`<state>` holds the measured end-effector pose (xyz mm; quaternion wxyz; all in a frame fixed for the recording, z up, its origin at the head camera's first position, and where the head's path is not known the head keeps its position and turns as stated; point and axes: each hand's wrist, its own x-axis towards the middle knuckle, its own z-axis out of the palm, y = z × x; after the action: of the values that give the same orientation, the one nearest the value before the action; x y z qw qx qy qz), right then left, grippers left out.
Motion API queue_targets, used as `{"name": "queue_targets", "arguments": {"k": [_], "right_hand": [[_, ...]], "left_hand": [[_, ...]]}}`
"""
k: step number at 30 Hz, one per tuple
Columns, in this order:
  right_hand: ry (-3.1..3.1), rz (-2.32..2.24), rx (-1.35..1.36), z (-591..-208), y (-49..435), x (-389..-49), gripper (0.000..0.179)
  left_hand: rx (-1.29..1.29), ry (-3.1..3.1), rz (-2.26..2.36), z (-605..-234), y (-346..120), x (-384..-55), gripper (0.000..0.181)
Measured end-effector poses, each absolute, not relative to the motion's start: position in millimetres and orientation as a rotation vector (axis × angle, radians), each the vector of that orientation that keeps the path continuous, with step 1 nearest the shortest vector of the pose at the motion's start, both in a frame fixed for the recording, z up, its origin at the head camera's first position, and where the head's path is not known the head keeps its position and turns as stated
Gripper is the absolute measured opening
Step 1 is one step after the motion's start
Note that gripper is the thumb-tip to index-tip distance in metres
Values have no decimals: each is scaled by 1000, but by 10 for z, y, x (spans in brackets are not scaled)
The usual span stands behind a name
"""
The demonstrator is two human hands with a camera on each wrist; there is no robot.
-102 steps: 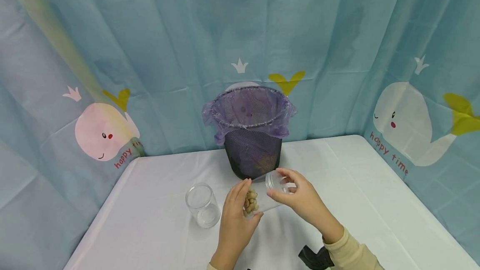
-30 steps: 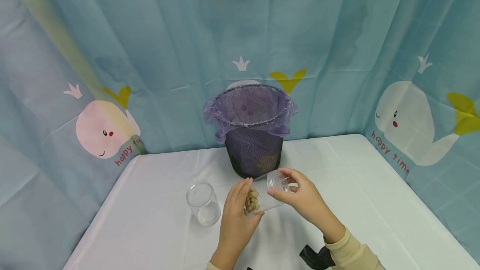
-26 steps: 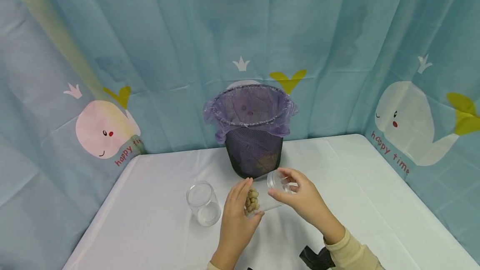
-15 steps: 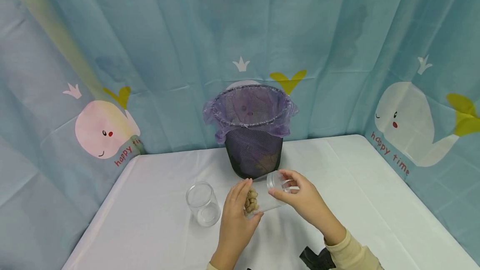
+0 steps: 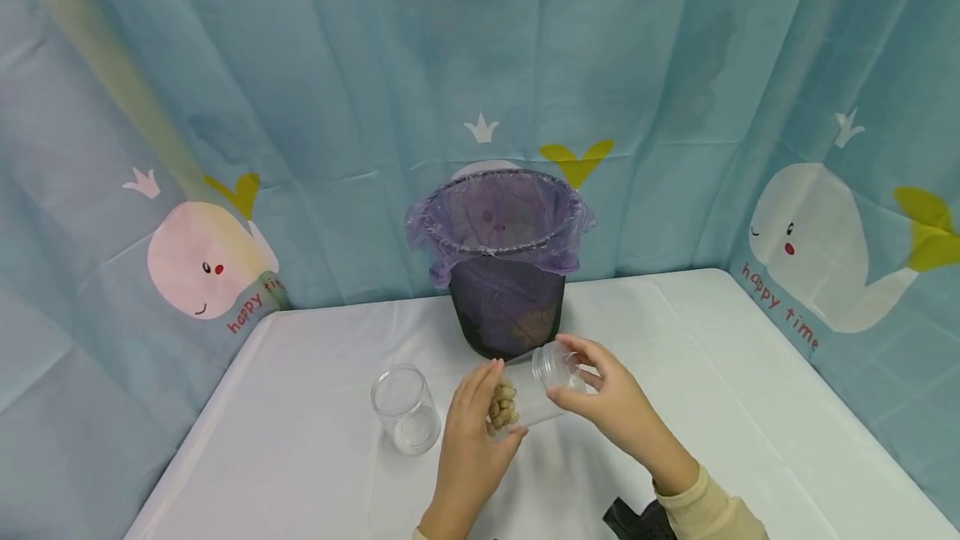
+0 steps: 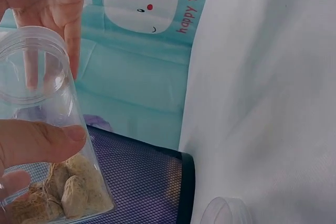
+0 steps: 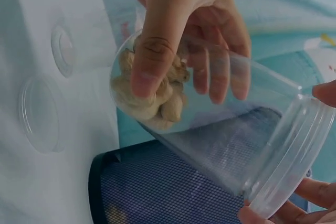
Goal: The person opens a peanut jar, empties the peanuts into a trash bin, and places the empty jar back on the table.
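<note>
My left hand grips the closed-end part of a clear plastic jar, thumb on one side and fingers on the other. The jar is held tilted on its side above the table, its mouth towards my right. Several tan, knobbly dried lumps are gathered at its bottom end. At the mouth end, my right hand holds the jar's clear lid by its edge, fingertips and thumb on opposite sides. In the left wrist view the lid overlaps the jar's mouth, with right-hand fingers extending behind it.
A second clear jar stands upright and uncovered on the white table, left of my left hand. Behind the hands is a black mesh bin lined with a purple bag. A black object lies by the right sleeve.
My right thumb and fingers have shifted slightly right at the lid end since half a second ago. The left hand, tilted jar and lumps look nearly the same throughout.
</note>
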<state>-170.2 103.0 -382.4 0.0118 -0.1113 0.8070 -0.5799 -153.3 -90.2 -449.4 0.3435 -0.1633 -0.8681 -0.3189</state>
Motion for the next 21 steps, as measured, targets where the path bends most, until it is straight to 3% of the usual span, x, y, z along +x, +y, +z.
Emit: {"name": "queue_targets", "arguments": {"k": [21], "right_hand": [[2624, -1768, -158, -4096, 1108, -1770, 75]], "left_hand": [[-156, -2300, -1085, -4396, -1029, -1564, 93]]}}
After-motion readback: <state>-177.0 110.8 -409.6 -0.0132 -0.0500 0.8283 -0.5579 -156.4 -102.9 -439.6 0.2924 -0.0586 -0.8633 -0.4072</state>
